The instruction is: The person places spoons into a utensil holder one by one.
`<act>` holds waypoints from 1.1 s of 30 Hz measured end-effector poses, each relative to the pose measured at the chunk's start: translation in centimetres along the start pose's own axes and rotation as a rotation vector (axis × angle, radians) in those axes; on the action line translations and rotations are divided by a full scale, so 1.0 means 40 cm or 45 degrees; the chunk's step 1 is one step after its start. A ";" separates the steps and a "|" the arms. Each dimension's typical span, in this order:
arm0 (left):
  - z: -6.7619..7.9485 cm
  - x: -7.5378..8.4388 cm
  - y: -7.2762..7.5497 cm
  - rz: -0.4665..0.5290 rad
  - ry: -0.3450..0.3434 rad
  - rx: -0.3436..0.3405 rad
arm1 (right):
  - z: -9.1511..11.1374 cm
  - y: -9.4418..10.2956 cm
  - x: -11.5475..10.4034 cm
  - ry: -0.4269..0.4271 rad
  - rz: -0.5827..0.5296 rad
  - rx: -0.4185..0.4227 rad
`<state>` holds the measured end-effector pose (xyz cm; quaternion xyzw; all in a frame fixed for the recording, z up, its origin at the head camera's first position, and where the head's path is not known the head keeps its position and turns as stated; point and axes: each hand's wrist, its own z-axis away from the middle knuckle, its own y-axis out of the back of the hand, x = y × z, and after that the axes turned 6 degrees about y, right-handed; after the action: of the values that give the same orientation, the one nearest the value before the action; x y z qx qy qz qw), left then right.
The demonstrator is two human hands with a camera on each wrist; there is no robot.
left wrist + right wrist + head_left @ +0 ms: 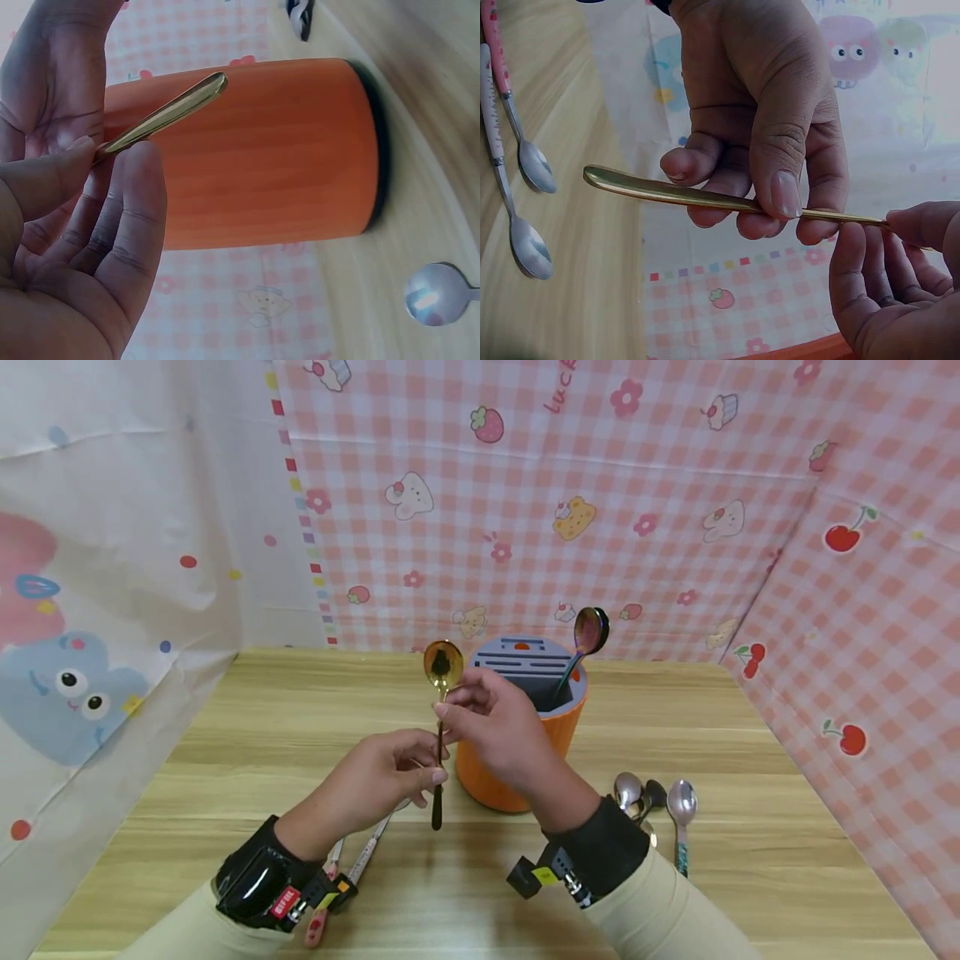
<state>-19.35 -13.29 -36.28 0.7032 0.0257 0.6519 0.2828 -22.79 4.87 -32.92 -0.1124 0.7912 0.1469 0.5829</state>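
A gold spoon (442, 664) stands nearly upright in front of me, bowl at the top. My right hand (498, 718) pinches its neck just below the bowl. Lower down, my left hand (390, 768) pinches the handle (667, 193) between thumb and fingers, with the handle's end sticking out below. Right behind the hands is an orange round cutlery holder (491, 781) with a grey slotted top. An iridescent spoon (588, 631) leans in its open compartment, bowl up, with another dark bowl close behind it.
Several spoons lie right of the holder, among them a silver spoon (682, 802) with a patterned handle and a black spoon (655, 793). Under my left forearm lie a pink-handled spoon (536, 166) and a white-handled spoon (529, 247). Patterned cloth walls surround the wooden table (300, 710).
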 end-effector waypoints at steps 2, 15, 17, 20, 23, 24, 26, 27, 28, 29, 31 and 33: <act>-0.004 0.008 0.000 -0.003 -0.013 0.000 | 0.000 0.005 -0.009 0.003 -0.009 0.009; -0.029 0.053 -0.005 -0.048 -0.002 0.033 | -0.005 0.047 -0.050 0.030 0.034 0.032; -0.034 0.058 -0.007 -0.042 0.000 0.032 | -0.006 0.053 -0.053 0.031 0.023 0.038; -0.041 0.066 -0.009 -0.025 -0.010 0.034 | -0.007 0.061 -0.058 0.036 0.009 0.052; -0.048 0.076 -0.010 -0.019 -0.032 0.036 | -0.008 0.071 -0.065 0.040 0.009 0.068; -0.050 0.081 -0.011 -0.021 -0.041 0.037 | -0.008 0.075 -0.069 0.043 0.017 0.074; -0.056 0.091 -0.012 -0.017 -0.056 0.039 | -0.009 0.083 -0.076 0.055 0.043 0.084; -0.059 0.096 -0.013 -0.018 -0.062 0.041 | -0.010 0.088 -0.079 0.062 0.052 0.091; -0.063 0.101 -0.014 -0.017 -0.067 0.041 | -0.012 0.092 -0.082 0.076 0.054 0.094; -0.067 0.107 -0.014 -0.021 -0.070 0.044 | -0.013 0.096 -0.086 0.085 0.058 0.101; -0.076 0.118 -0.015 -0.028 -0.064 0.046 | -0.016 0.105 -0.091 0.103 0.065 0.113; -0.084 0.129 -0.016 -0.048 -0.043 0.046 | -0.018 0.113 -0.096 0.112 0.067 0.128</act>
<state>-21.49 -9.44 -31.91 0.7185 0.0461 0.6339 0.2826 -23.87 8.84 -28.58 -0.0685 0.8251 0.1172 0.5485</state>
